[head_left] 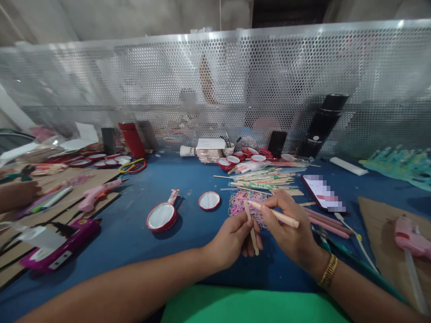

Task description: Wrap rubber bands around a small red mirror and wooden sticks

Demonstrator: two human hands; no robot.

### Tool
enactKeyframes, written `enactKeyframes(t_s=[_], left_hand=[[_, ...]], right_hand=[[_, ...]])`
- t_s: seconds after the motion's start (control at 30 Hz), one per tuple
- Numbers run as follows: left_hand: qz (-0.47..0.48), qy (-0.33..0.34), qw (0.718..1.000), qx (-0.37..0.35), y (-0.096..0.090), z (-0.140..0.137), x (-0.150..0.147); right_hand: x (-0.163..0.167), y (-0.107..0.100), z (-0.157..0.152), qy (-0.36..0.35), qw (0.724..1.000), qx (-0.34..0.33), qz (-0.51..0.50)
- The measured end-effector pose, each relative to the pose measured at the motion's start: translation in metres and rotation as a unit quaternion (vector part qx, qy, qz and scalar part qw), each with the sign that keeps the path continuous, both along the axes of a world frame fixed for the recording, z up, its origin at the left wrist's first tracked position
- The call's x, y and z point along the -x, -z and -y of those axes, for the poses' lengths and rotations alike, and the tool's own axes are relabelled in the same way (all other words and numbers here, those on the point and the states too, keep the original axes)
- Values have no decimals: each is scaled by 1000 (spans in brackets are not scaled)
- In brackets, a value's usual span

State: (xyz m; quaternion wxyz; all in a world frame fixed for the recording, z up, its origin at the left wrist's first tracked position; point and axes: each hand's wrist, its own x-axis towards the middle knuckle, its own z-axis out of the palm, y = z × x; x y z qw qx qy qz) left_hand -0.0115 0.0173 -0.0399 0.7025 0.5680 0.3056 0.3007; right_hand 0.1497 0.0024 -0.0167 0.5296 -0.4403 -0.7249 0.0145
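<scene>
My left hand (235, 233) grips a flat wooden craft stick (253, 235) between thumb and fingers, upright and slightly tilted. In my right hand (291, 224) is a pale peach pen (284, 218), its tip close to the stick's upper end; whether they touch I cannot tell. Just behind both hands lies a pile of small colourful rubber bands (240, 202). Left of them sit a round red-rimmed mirror (209, 200) and a larger round red-rimmed mirror (161, 217) with a short decorated handle. Thin sticks in wrappers (266, 179) are spread beyond the pile.
Pink glue guns lie at left (97, 195) and right (412, 237). A purple power strip (62, 249) is at front left, near another person's hand (18, 197). A phone (323, 194), black bottle (323, 125) and red bottle (132, 140) stand or lie around. Perforated metal (161, 89) borders the back.
</scene>
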Motion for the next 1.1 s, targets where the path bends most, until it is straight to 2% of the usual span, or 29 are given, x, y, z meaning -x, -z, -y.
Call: enactKeyframes(t_s=[0.47, 0.7, 0.9, 1.1], left_hand=[[-3, -9, 1000, -5, -1, 1, 0], [-10, -3, 1000, -7, -2, -1, -1], [-13, -2, 1000, -7, -1, -1, -1], [-11, -2, 1000, -10, -1, 0, -1]], right_hand=[[0, 1, 1, 1, 1000, -4, 9], [-2, 2, 0, -14, 999, -39, 31], [-2, 5, 1, 14, 999, 24, -20], [-2, 7, 0, -5, 999, 12, -30]])
